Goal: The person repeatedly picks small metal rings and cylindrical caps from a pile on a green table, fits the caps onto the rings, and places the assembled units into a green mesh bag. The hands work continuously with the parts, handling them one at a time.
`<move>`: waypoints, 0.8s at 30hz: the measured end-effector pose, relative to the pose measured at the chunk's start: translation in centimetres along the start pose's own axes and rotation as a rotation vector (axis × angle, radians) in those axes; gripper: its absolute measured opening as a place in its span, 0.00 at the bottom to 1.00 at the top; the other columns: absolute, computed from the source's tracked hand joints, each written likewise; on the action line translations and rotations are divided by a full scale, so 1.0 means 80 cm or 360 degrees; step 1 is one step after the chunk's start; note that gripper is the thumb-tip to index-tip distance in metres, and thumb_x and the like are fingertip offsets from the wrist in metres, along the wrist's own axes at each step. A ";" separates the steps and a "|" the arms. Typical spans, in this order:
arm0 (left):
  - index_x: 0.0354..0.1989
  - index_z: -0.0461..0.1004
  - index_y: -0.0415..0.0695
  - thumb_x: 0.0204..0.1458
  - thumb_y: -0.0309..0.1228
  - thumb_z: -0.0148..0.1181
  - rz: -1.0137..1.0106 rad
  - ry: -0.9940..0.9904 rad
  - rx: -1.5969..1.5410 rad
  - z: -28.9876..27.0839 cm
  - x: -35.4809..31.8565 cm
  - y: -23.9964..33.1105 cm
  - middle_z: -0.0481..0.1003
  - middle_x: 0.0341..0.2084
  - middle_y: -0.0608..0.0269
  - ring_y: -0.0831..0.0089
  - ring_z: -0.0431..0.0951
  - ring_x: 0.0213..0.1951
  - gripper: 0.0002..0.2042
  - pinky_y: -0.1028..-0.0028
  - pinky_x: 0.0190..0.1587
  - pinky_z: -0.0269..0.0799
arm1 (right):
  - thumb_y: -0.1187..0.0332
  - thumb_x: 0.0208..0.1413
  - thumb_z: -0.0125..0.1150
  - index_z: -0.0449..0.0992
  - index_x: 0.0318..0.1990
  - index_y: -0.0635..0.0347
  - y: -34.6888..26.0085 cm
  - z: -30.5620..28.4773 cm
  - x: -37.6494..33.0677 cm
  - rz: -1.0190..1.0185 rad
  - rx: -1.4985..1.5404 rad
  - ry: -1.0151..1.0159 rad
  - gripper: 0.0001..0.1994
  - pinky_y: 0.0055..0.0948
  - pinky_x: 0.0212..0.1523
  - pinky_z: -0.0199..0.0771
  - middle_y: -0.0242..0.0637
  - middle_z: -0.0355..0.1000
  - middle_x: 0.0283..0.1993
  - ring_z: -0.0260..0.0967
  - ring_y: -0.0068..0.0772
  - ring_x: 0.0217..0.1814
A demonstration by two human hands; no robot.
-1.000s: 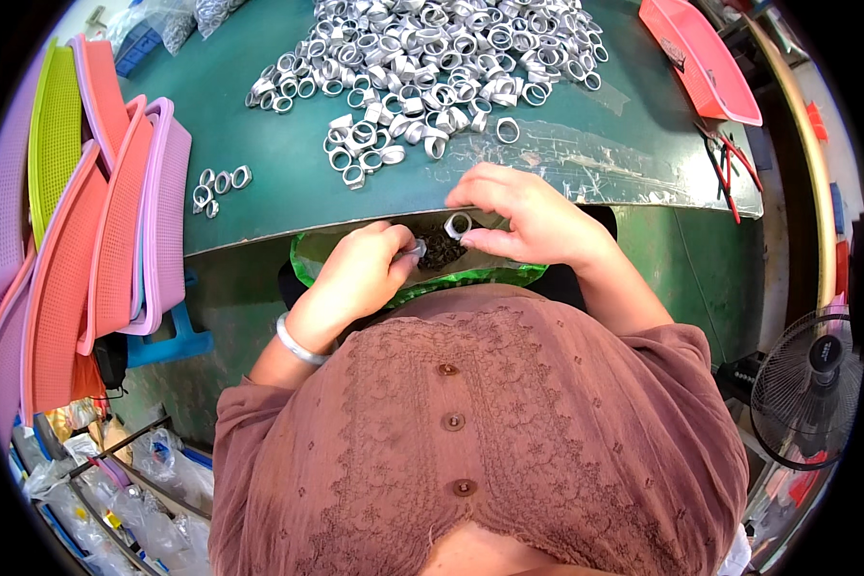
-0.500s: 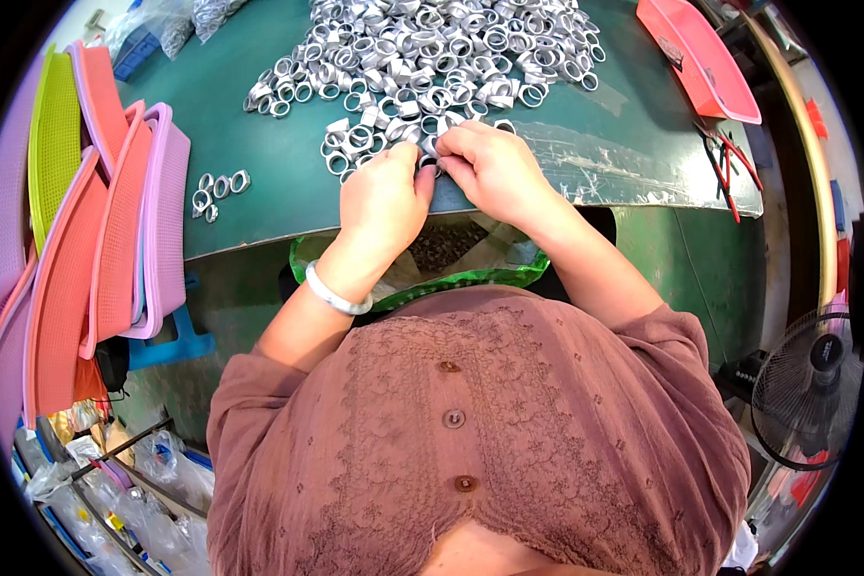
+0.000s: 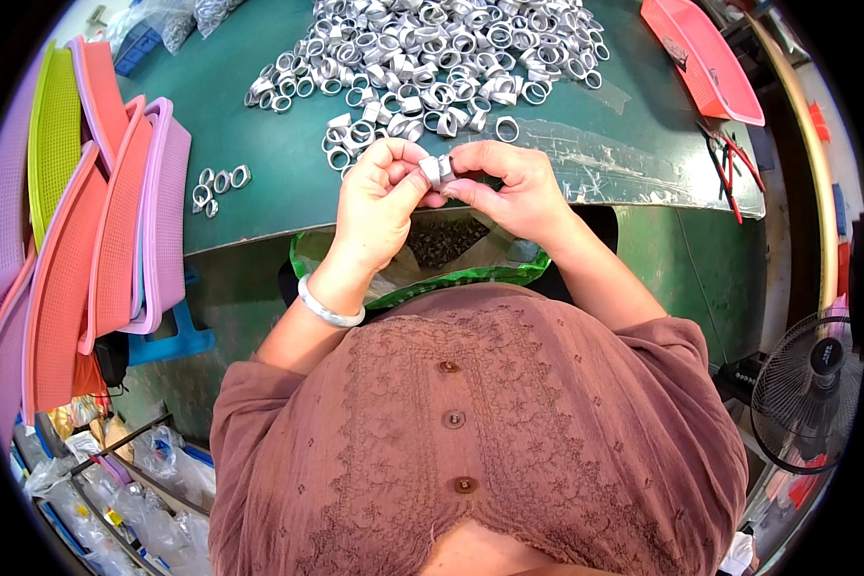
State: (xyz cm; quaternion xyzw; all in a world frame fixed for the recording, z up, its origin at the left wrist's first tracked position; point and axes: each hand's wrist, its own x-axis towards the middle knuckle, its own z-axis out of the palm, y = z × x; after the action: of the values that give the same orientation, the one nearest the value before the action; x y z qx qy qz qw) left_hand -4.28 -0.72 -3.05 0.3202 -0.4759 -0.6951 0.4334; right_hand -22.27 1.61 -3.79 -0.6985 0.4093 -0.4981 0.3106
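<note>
Between my two hands, just above the table's near edge, is a silver-grey metal ring piece (image 3: 436,173) with a flat-sided collar. My left hand (image 3: 382,192) pinches it between thumb and fingers. From the other side, my right hand (image 3: 511,184) grips it with thumb and forefinger. Whether it is one piece or two pressed together I cannot tell. Beyond my hands lies a large heap of similar metal rings (image 3: 442,58), with a single ring (image 3: 507,129) lying apart near my right knuckles.
Several rings (image 3: 222,182) lie at the table's left. Stacked plastic baskets (image 3: 163,211) stand beside that edge. At right are a pink basket (image 3: 706,72) and red-handled pliers (image 3: 730,168). A green-rimmed bag (image 3: 442,280) of small dark pieces sits below the near edge. A fan (image 3: 821,370) stands lower right.
Both hands have drawn slightly back and turned, so the metal ring piece between them now shows. A single ring by my right hand has come into fuller view.
</note>
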 end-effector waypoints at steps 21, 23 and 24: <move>0.35 0.71 0.36 0.52 0.18 0.55 0.0264 0.0013 0.0095 0.004 -0.014 0.000 0.73 0.31 0.63 0.80 0.73 0.32 0.04 0.80 0.37 0.72 | 0.81 0.51 0.59 0.75 0.39 0.67 -0.005 0.001 -0.012 0.0407 0.0781 -0.0080 0.08 0.25 0.47 0.72 0.38 0.73 0.44 0.71 0.24 0.45; 0.35 0.71 0.36 0.51 0.19 0.56 0.0114 0.0055 0.0058 0.005 -0.015 0.005 0.74 0.30 0.63 0.80 0.73 0.31 0.04 0.80 0.36 0.72 | 0.81 0.51 0.58 0.75 0.39 0.67 -0.007 -0.001 -0.011 0.0409 0.0745 -0.0108 0.08 0.24 0.47 0.72 0.37 0.73 0.44 0.70 0.23 0.45; 0.35 0.71 0.36 0.51 0.20 0.56 0.0038 0.0075 0.0041 0.005 -0.016 0.007 0.74 0.30 0.63 0.80 0.73 0.30 0.04 0.80 0.35 0.72 | 0.81 0.51 0.58 0.75 0.39 0.67 -0.007 -0.002 -0.011 0.0409 0.0728 -0.0121 0.08 0.24 0.47 0.72 0.37 0.73 0.43 0.70 0.23 0.45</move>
State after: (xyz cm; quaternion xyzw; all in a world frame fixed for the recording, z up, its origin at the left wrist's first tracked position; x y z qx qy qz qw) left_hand -3.92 0.48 -2.35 0.3363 -0.4783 -0.6760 0.4486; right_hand -22.38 2.68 -3.65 -0.5705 0.3595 -0.5076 0.5362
